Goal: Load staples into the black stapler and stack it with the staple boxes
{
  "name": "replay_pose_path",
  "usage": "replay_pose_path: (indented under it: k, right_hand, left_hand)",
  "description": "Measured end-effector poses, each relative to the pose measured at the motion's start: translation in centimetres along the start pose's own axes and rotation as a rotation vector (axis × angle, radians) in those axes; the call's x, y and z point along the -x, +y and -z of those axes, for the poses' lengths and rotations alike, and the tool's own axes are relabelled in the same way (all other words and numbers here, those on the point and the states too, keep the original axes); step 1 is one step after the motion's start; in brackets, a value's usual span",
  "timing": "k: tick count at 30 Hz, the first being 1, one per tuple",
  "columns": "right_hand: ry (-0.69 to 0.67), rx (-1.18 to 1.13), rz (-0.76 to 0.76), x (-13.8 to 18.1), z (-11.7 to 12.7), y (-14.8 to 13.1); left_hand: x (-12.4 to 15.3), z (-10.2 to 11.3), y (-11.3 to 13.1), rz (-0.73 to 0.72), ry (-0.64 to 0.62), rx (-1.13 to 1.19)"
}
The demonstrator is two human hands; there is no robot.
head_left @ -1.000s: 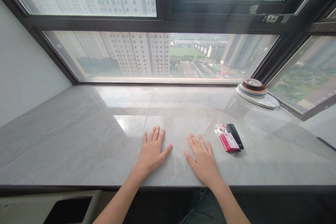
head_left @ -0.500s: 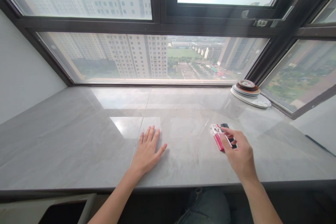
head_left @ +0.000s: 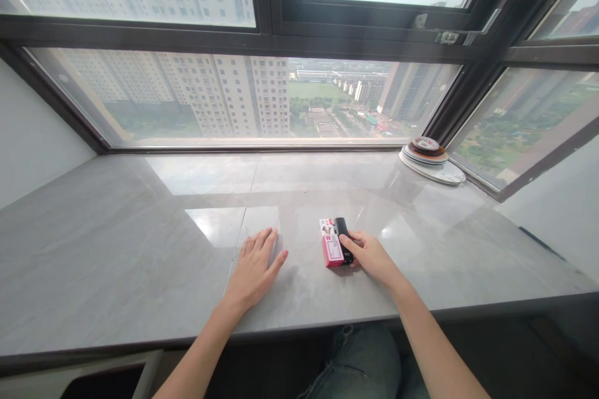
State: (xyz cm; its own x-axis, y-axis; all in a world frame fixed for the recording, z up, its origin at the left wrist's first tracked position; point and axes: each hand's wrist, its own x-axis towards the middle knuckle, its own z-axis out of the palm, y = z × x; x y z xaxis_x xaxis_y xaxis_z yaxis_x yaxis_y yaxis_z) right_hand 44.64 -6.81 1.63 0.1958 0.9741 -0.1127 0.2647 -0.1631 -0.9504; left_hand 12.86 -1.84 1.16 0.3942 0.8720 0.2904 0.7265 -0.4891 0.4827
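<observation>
My left hand (head_left: 255, 268) lies palm down on the grey stone-look countertop (head_left: 140, 274), fingers stretched out and holding nothing. Right of it, my right hand (head_left: 369, 255) grips what looks like a black stapler (head_left: 343, 234), thumb on its top and fingers along its right side. Against the stapler's left side is a small pink-and-white box (head_left: 332, 252), with a white printed part (head_left: 326, 226) at its far end. Whether these are one package or two stacked boxes I cannot tell.
A stack of round plates (head_left: 425, 159) stands in the far right corner by the window. Dark window frames (head_left: 234, 43) border the counter's back. The counter's front edge (head_left: 299, 328) runs just above my legs.
My right hand has moved left with the stapler and the box, bringing them nearer my left hand. Its grip now sits on the stapler's right side. The view has shifted slightly.
</observation>
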Motion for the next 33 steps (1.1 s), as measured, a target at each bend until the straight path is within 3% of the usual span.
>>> replay_pose_path:
  k: [4,6,8,11,13,18,22,26,30,33]
  right_hand:
    - [0.143,0.074,0.109,0.3,-9.8,-2.5]
    - [0.226,0.144,0.208,0.5,-12.7,-3.4]
    - [0.290,0.193,0.260,0.6,-13.7,-3.8]
    - [0.358,0.241,0.263,0.8,-12.4,-3.3]
    - [0.379,0.266,0.255,0.9,-10.6,-2.4]
    - [0.385,0.215,0.220,1.6,-7.5,-0.4]
    - [0.369,0.175,0.219,2.0,-7.3,-0.3]
    - [0.385,0.174,0.222,1.9,-7.4,-0.3]
    - [0.381,0.173,0.224,1.9,-7.2,-0.2]
    - [0.376,0.170,0.224,2.0,-7.2,-0.2]
  left_hand:
    - [0.5,0.7,1.6,0.225,0.123,0.323]
    - [0.9,0.5,3.2,0.330,0.197,0.375]
    - [1.0,0.0,4.8,0.349,0.250,0.295]
    - [0.7,-1.0,6.5,0.327,0.286,0.125]
    - [0.5,-1.4,6.7,0.338,0.245,0.065]
    - [0.4,-0.6,4.7,0.353,0.184,0.036]
    - [-0.6,0.9,1.5,0.346,0.254,-0.021]
    - [-2.6,1.4,-1.5,0.374,0.249,-0.087]
    - [-3.4,1.3,-2.3,0.376,0.255,-0.096]
    - [-2.3,1.7,-1.9,0.370,0.315,-0.071]
